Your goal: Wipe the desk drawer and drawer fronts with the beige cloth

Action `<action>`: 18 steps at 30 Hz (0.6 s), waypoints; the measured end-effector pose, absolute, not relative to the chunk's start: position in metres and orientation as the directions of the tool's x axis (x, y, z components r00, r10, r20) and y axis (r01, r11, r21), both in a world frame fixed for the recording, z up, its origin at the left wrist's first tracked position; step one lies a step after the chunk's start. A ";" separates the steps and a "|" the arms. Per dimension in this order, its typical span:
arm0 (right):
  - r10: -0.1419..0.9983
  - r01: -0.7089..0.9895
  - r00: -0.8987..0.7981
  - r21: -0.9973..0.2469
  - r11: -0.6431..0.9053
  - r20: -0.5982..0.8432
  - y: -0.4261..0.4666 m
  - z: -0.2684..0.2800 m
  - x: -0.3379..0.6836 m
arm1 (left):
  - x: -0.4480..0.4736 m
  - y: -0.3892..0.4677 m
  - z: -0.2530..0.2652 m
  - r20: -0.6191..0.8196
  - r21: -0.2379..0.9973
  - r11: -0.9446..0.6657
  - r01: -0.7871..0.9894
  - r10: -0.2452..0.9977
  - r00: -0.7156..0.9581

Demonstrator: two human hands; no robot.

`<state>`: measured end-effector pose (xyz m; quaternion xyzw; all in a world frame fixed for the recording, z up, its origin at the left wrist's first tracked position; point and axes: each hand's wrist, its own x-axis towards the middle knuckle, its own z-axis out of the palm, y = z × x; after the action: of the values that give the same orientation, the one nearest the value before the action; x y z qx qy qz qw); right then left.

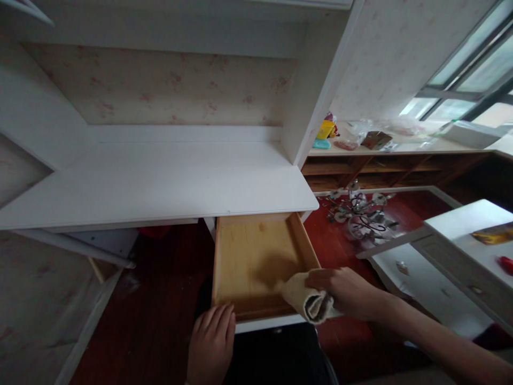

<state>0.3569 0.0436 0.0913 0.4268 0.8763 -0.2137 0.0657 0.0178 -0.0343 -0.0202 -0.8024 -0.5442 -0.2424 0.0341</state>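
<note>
A wooden drawer (256,262) is pulled out from under the white desk (188,179), and its inside is bare pale wood. My left hand (212,339) lies over the drawer's front left corner, fingers together and curled on the rim. Above the front right corner, my right hand (340,291) is closed around a folded cream cloth (300,294). The cloth hangs over the drawer's rim, its rolled end toward me. A dark shadow from the hand and cloth falls on the drawer's bottom.
A chandelier (363,214) lies on the red wooden floor (331,240) to the right. Beyond it, a low shelf unit (385,166) carries plastic bags and a yellow container (325,129). A white drawer cabinet (444,262) stands at right. The desk's upright panel (320,91) rises at its right end.
</note>
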 end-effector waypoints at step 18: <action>0.740 0.779 -0.627 -0.197 0.595 -0.244 0.119 -0.017 0.407 | 0.023 -0.034 -0.026 0.476 0.274 -0.380 0.883 0.852 0.219</action>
<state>0.4068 0.1190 -0.0167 0.4264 0.8905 -0.1432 0.0684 0.0226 -0.0337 -0.0260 -0.7801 -0.5561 -0.2852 0.0276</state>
